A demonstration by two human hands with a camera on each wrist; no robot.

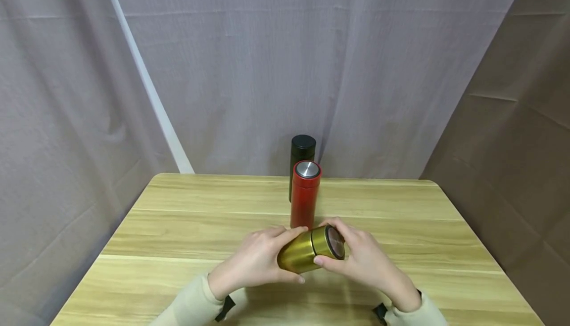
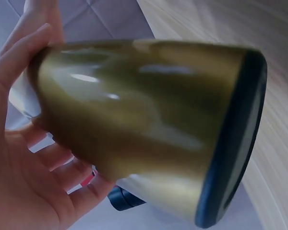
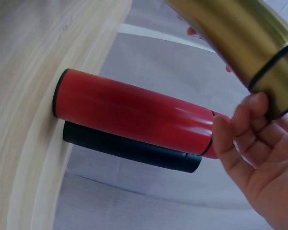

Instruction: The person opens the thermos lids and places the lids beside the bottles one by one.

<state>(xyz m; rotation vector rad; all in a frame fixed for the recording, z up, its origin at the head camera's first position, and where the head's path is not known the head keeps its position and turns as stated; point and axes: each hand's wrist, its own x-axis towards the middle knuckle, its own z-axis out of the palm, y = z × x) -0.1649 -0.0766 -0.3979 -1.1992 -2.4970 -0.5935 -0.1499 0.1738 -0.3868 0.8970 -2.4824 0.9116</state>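
A gold thermos bottle [image 1: 297, 256] is held tilted above the table, its lid end pointing right. My left hand [image 1: 262, 256] grips its body, thumb on the near side and fingers over the far side; in the left wrist view the bottle [image 2: 149, 115] shows its dark base rim. At the lid, my right hand [image 1: 362, 256] holds on with thumb and fingers, also seen in the right wrist view. Just beyond the hands stands a red thermos [image 1: 305, 202] with a silver-topped lid. Behind it a black thermos [image 1: 303, 148] stands upright, partly hidden by the red one.
Under everything lies a wood-grain table [image 1: 200, 212] with rounded far corners. A grey curtain [image 1: 249, 69] hangs behind the far edge, and a brownish cloth [image 1: 512, 133] hangs along the right side.
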